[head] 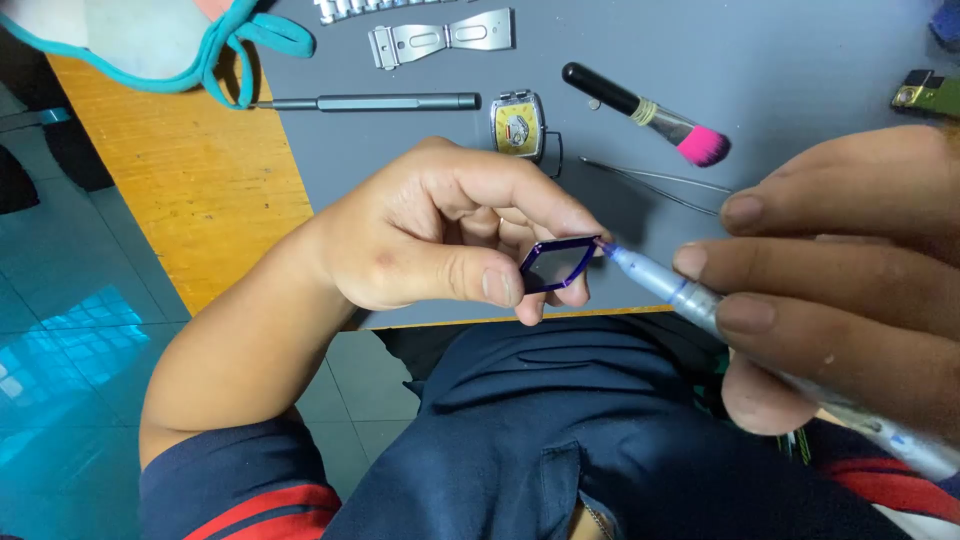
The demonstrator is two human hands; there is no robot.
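Observation:
My left hand (440,235) pinches a small purple-rimmed watch glass (556,264) between thumb and fingers, held above the near edge of the grey mat (800,60). My right hand (850,270) grips a slim silver pen-like applicator (700,305), and its tip touches the right corner of the purple rim. Both hands hover over my lap in dark blue clothing.
On the grey mat lie a square watch case (517,125) with a yellow dial, a pink-tipped black brush (650,115), tweezers (655,180), a grey screwdriver (375,102), a metal bracelet clasp (440,40) and a green lighter (925,93). A teal-trimmed mask (150,40) rests on the wooden table (190,180).

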